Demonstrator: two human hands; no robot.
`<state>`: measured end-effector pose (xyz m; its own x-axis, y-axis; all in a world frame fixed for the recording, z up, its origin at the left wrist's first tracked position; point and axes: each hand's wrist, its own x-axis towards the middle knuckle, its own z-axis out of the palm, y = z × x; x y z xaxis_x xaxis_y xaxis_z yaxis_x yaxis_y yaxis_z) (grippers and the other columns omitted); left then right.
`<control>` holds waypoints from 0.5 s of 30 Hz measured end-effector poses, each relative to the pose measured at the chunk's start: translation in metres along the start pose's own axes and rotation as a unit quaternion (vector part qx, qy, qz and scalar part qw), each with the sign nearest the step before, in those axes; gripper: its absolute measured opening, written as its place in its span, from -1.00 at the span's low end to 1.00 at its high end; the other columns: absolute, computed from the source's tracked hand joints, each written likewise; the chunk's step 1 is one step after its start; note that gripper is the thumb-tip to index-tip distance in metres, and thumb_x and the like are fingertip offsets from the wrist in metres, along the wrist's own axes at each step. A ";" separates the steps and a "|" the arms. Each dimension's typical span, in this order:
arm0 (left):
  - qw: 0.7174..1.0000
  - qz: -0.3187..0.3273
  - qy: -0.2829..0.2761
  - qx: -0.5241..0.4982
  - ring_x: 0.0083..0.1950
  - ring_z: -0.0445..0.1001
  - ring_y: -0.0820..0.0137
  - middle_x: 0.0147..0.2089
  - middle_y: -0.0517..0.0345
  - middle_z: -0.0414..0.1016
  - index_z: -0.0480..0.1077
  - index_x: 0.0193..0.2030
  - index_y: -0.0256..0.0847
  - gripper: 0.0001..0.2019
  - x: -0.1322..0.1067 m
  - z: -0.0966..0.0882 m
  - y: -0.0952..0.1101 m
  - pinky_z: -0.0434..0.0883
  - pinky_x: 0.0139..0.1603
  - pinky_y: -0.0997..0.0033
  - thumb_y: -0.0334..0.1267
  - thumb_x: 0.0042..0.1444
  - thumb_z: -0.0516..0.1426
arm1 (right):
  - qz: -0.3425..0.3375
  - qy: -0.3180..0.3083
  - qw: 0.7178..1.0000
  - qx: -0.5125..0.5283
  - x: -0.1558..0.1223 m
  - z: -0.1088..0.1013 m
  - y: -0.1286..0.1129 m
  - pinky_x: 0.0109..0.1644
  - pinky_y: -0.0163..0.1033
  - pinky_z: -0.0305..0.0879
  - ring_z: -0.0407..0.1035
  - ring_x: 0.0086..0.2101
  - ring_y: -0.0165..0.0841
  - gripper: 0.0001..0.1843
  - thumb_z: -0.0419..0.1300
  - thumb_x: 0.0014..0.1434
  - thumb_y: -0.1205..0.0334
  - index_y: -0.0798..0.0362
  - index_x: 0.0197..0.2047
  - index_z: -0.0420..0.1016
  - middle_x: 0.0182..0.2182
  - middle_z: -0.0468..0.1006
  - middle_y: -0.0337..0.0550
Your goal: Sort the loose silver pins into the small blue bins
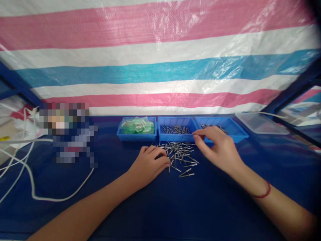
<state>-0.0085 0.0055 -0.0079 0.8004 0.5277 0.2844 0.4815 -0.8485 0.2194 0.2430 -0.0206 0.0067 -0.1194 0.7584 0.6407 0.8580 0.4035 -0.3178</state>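
Observation:
A loose pile of blind rivets (179,152) lies on the blue tabletop, in front of the trays. My left hand (150,164) rests at the pile's left edge, fingers bent, thumb and index tips close together; what is between them is too small to tell. Over the front of the right-hand blue tray (238,134) is my right hand (223,150), its thumb and index finger pinched together near the divide with the middle tray (175,138). Any small piece in that pinch cannot be made out. Rivets lie in both of these trays, partly hidden by my right hand in the right-hand one.
The left blue tray (136,137) holds small green-and-clear packets (137,125). A translucent lid (260,124) lies at the back right. White cables (50,199) loop across the left side, beside a blurred-out patch. A striped plastic sheet (160,73) hangs behind the table.

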 end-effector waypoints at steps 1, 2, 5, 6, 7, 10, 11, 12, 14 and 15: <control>1.000 -0.004 0.006 0.000 -0.05 0.34 0.32 -0.08 0.14 0.48 0.45 -0.20 -0.13 -0.86 0.000 0.001 0.000 0.12 -0.05 0.28 -0.25 0.28 0.05 | -0.026 -0.028 0.999 0.023 -0.002 0.003 -0.007 -0.18 -0.12 0.25 0.37 -0.35 -0.27 -0.85 0.11 0.23 0.21 0.05 -0.29 0.48 -0.40 0.53 -0.12; 1.000 -0.010 0.014 -0.002 -0.04 0.35 0.32 -0.07 0.14 0.48 0.43 -0.19 -0.14 -0.86 0.001 0.001 0.000 0.13 -0.04 0.27 -0.26 0.29 0.04 | -0.051 -0.059 0.996 0.041 -0.005 0.006 -0.013 -0.17 -0.12 0.25 0.37 -0.33 -0.27 -0.86 0.13 0.22 0.20 0.05 -0.28 0.48 -0.37 0.54 -0.11; 0.998 -0.032 0.041 -0.022 -0.04 0.36 0.33 -0.07 0.11 0.49 0.39 -0.16 -0.20 -0.85 0.002 0.002 0.001 0.15 -0.03 0.28 -0.28 0.31 0.00 | -0.108 -0.138 0.982 0.074 -0.011 0.016 -0.026 -0.16 -0.10 0.25 0.38 -0.27 -0.25 -0.83 0.19 0.19 0.15 0.05 -0.21 0.48 -0.30 0.55 -0.09; 0.998 -0.039 0.048 -0.031 -0.05 0.37 0.33 -0.09 0.11 0.49 0.37 -0.17 -0.21 -0.84 0.003 0.002 0.002 0.16 -0.04 0.29 -0.28 0.32 -0.01 | -0.117 -0.153 0.978 0.082 -0.013 0.018 -0.028 -0.16 -0.10 0.26 0.38 -0.27 -0.25 -0.83 0.19 0.19 0.15 0.05 -0.21 0.48 -0.30 0.55 -0.08; 0.997 -0.042 0.054 -0.040 -0.06 0.38 0.34 -0.10 0.10 0.50 0.37 -0.17 -0.21 -0.84 0.003 0.001 0.003 0.17 -0.04 0.29 -0.28 0.32 -0.02 | -0.121 -0.161 0.975 0.090 -0.014 0.020 -0.030 -0.17 -0.10 0.26 0.38 -0.28 -0.26 -0.85 0.18 0.21 0.17 0.05 -0.22 0.49 -0.31 0.55 -0.08; 0.994 -0.044 0.073 -0.063 -0.06 0.41 0.35 -0.12 0.10 0.51 0.36 -0.19 -0.21 -0.84 0.002 0.000 0.006 0.20 -0.03 0.30 -0.29 0.32 -0.03 | -0.112 -0.162 0.974 0.113 -0.016 0.024 -0.033 -0.16 -0.10 0.27 0.38 -0.30 -0.28 -0.87 0.12 0.25 0.23 0.05 -0.25 0.49 -0.33 0.55 -0.09; 0.993 -0.044 0.081 -0.073 -0.06 0.41 0.35 -0.13 0.10 0.51 0.36 -0.19 -0.21 -0.85 0.002 -0.001 0.007 0.21 -0.03 0.31 -0.29 0.32 -0.02 | -0.104 -0.160 0.974 0.122 -0.017 0.025 -0.034 -0.15 -0.10 0.28 0.39 -0.29 -0.28 -0.86 0.12 0.25 0.24 0.04 -0.25 0.49 -0.32 0.55 -0.08; 0.991 -0.044 0.089 -0.085 -0.07 0.42 0.36 -0.14 0.10 0.51 0.36 -0.20 -0.20 -0.85 0.002 -0.001 0.007 0.22 -0.03 0.31 -0.29 0.32 -0.02 | -0.095 -0.158 0.974 0.134 -0.017 0.025 -0.035 -0.15 -0.10 0.29 0.39 -0.29 -0.28 -0.86 0.11 0.26 0.24 0.04 -0.24 0.49 -0.31 0.55 -0.08; 0.986 -0.049 0.104 -0.118 -0.09 0.43 0.36 -0.16 0.12 0.51 0.36 -0.18 -0.20 -0.88 0.001 -0.002 0.008 0.25 -0.05 0.33 -0.25 0.29 0.02 | -0.069 -0.152 0.972 0.168 -0.018 0.025 -0.036 -0.16 -0.12 0.32 0.41 -0.28 -0.29 -0.85 0.10 0.27 0.24 0.03 -0.22 0.50 -0.31 0.55 -0.08; 0.983 -0.055 0.109 -0.136 -0.11 0.44 0.36 -0.18 0.12 0.51 0.36 -0.16 -0.19 -0.88 0.001 -0.002 0.008 0.28 -0.06 0.34 -0.22 0.27 0.06 | -0.055 -0.148 0.970 0.187 -0.018 0.026 -0.037 -0.18 -0.14 0.34 0.41 -0.28 -0.29 -0.84 0.10 0.27 0.23 0.03 -0.22 0.50 -0.31 0.56 -0.09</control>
<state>-0.0039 -0.0008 -0.0041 0.6388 0.6367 0.4318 0.4236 -0.7596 0.4934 0.2008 -0.0358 -0.0112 -0.3847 0.7920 0.4740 0.5975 0.6051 -0.5262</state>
